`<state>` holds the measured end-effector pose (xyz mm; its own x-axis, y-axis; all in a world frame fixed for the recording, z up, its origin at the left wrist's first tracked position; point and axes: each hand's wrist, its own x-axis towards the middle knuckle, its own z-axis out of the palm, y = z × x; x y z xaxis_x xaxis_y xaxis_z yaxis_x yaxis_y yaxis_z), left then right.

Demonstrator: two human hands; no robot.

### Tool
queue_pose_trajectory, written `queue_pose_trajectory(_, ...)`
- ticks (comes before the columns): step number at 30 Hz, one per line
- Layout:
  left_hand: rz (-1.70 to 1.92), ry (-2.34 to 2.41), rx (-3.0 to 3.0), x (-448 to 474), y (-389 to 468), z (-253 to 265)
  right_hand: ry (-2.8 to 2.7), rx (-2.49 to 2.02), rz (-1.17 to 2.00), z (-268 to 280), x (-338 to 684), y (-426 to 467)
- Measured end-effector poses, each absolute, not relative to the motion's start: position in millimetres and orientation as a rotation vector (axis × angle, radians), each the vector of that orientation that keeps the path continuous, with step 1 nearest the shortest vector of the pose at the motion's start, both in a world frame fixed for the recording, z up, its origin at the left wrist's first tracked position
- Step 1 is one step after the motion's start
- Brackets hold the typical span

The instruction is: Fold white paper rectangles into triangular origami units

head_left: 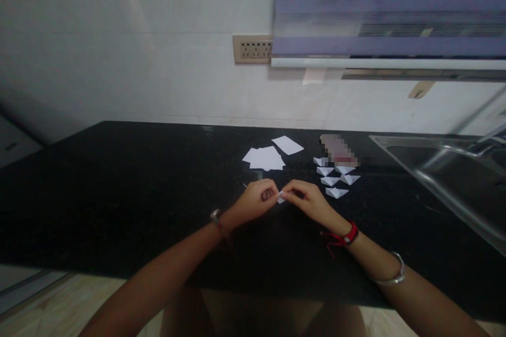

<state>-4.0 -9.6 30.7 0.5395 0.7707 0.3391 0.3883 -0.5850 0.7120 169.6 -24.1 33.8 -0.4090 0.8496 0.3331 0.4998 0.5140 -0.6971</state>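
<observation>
Both my hands meet over the black countertop, pinching one small folded piece of white paper (281,198) between them. My left hand (256,200) is closed on its left side, fingers curled and thumb against the paper. From the other side my right hand (310,199) grips it with thumb and fingertips. The fingers cover most of the paper, so its full shape is hidden. Just beyond my left hand lies a loose stack of flat white paper sheets (265,158). Several folded white paper pieces (336,192) stand in a group right of my right hand.
A single white sheet (288,145) lies behind the stack. Beyond the folded pieces is a blurred-out flat rectangular object (339,149). A steel sink (415,174) is set into the black countertop (138,195) at right. A socket panel (253,49) is on the tiled wall.
</observation>
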Motion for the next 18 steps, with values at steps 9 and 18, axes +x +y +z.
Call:
queue_pose_trajectory(9, 0.708, 0.898, 1.834, -1, -9, 22, -2.028, -1.253, 0.399, 30, 166, -24)
queue_pose_trajectory(18, 0.713, 0.955, 1.763, 3, -11, 17, -1.991, -1.299, 0.458, 27, 164, -24)
